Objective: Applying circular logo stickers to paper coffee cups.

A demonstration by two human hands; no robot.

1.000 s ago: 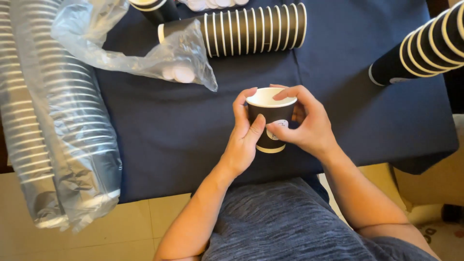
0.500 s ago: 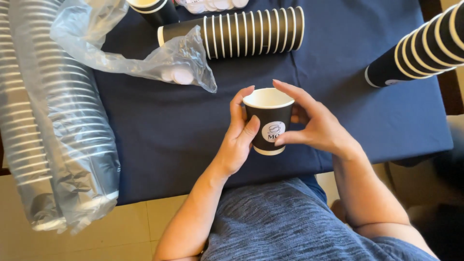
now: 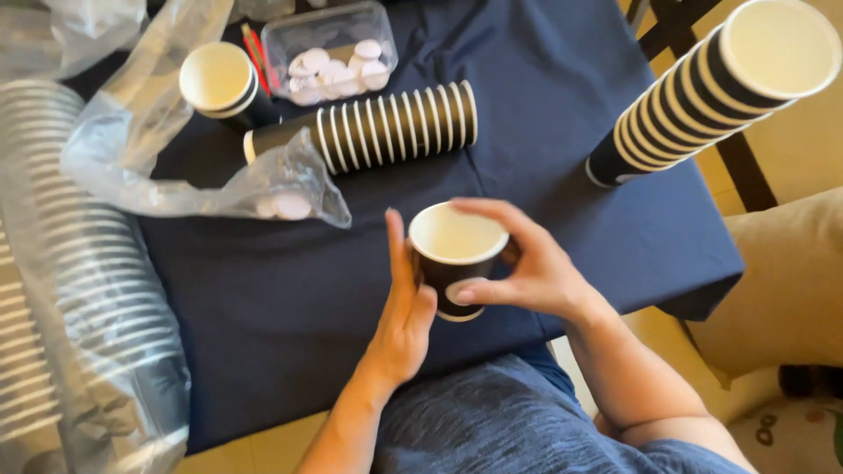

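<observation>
Over the near edge of the blue table (image 3: 263, 307), a cup (image 3: 455, 263) is held upright between both hands, just above the cloth. It's a small dark paper cup with a white inside, empty as far as can be seen. The left hand (image 3: 406, 307) is laid flat against its left side, fingers straight and only lightly curled, so it's more propped than gripped there. The right hand (image 3: 527, 268) is wrapped round the far and right side, thumb pressed low on the wall and fingers curved over near the rim, so a real hold is kept on that side.

Judging by the look, the cup should be very light and a bit squashy: thin paper walls that can be dented if squeezed mid-body. It's probably best held near the rolled rim or the base, where it's stiffest.

Further back, a sleeve of stacked cups (image 3: 386, 127) is lying on its side, half out of a plastic bag (image 3: 176, 175), with a single cup (image 3: 219, 83) and a clear tub of white lids (image 3: 329, 48) behind it. Another stack (image 3: 702, 96) is seen at the right.
</observation>
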